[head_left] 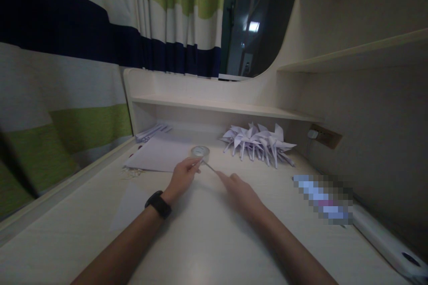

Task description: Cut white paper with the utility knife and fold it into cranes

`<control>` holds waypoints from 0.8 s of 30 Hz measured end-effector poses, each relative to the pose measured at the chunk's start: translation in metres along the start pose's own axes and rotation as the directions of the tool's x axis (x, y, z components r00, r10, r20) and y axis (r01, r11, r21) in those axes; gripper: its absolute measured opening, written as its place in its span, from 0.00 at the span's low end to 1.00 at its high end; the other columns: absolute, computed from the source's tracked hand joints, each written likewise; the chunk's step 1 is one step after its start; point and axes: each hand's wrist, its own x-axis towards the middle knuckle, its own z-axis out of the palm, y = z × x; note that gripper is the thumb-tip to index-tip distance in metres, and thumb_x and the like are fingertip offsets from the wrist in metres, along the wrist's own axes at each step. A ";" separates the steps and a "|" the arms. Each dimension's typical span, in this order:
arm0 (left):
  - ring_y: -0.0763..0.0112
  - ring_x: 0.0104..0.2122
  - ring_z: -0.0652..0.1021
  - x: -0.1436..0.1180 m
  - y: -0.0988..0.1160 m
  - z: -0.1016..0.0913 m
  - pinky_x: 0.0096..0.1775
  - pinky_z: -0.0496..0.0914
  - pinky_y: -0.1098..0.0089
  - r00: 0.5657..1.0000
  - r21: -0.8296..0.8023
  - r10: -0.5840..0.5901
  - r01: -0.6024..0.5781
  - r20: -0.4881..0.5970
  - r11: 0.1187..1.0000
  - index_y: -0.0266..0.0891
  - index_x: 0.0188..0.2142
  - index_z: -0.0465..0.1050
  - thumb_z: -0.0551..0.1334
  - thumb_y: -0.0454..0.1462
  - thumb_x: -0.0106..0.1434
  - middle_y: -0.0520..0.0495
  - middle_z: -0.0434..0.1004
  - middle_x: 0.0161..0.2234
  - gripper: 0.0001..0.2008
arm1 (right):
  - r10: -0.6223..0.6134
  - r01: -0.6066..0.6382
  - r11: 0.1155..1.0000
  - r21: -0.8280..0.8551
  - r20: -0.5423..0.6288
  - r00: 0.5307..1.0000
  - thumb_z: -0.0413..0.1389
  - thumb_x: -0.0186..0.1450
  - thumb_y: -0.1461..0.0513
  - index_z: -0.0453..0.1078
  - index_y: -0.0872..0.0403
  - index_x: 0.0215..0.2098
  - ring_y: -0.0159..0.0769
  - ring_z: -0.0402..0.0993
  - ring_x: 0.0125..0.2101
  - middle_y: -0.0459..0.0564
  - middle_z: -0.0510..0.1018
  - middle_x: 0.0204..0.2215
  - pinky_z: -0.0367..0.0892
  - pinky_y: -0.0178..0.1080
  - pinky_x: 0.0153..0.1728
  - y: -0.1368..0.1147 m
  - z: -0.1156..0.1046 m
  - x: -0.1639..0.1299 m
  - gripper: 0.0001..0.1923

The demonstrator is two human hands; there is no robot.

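My left hand (185, 174), with a dark watch at the wrist, is closed in a pinch near the middle of the desk. A small pale piece, perhaps paper, shows at its fingertips. Facing it, my right hand (239, 189) is closed on a thin dark stick (210, 166), whose far tip meets the left fingertips. Just beyond the left fingers lies a roll of clear tape (199, 150). Further back on the right is a pile of white paper pinwheels (259, 140). The right hand is slightly blurred.
White paper sheets (160, 151) lie at back left, with rolled paper sticks (152, 132) behind and small thin pieces (134, 172) in front. Another paper piece (129, 207) is near my left forearm. A long white object (384, 238) and a pixelated item (323, 200) lie right. A shelf (207, 104) overhangs the back.
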 end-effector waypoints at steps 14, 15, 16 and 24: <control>0.69 0.26 0.75 -0.003 -0.002 0.003 0.33 0.70 0.70 0.996 0.095 0.087 -0.087 0.006 0.992 0.39 0.40 0.78 0.57 0.38 0.61 0.46 0.79 0.32 0.13 | 0.074 -0.071 0.950 -0.305 -0.003 0.997 0.41 0.71 0.55 0.45 0.37 0.64 0.35 0.73 0.31 0.49 0.69 0.38 0.60 0.32 0.28 -0.009 -0.015 -0.005 0.23; 0.69 0.26 0.75 -0.003 -0.001 0.004 0.34 0.70 0.70 0.995 0.098 0.098 -0.099 0.016 0.990 0.39 0.41 0.78 0.57 0.38 0.61 0.46 0.79 0.34 0.13 | 0.085 -0.081 0.938 -0.337 -0.004 0.996 0.41 0.71 0.54 0.45 0.37 0.64 0.36 0.74 0.31 0.49 0.70 0.37 0.61 0.33 0.27 -0.010 -0.016 -0.004 0.23; 0.70 0.26 0.75 -0.004 -0.001 0.004 0.35 0.70 0.70 0.993 0.103 0.111 -0.113 0.027 0.988 0.39 0.41 0.78 0.57 0.38 0.61 0.46 0.79 0.35 0.13 | 0.094 -0.089 0.927 -0.365 -0.005 0.996 0.41 0.71 0.54 0.45 0.37 0.64 0.36 0.74 0.31 0.49 0.70 0.37 0.61 0.33 0.27 -0.011 -0.017 -0.004 0.23; 0.70 0.29 0.75 -0.013 0.004 0.012 0.35 0.69 0.71 0.972 0.092 0.207 -0.217 0.108 0.972 0.40 0.43 0.77 0.54 0.36 0.63 0.45 0.77 0.38 0.14 | 0.145 -0.123 0.883 -0.453 0.014 0.989 0.40 0.71 0.59 0.49 0.48 0.61 0.41 0.77 0.31 0.54 0.77 0.34 0.66 0.37 0.30 -0.019 -0.013 -0.005 0.21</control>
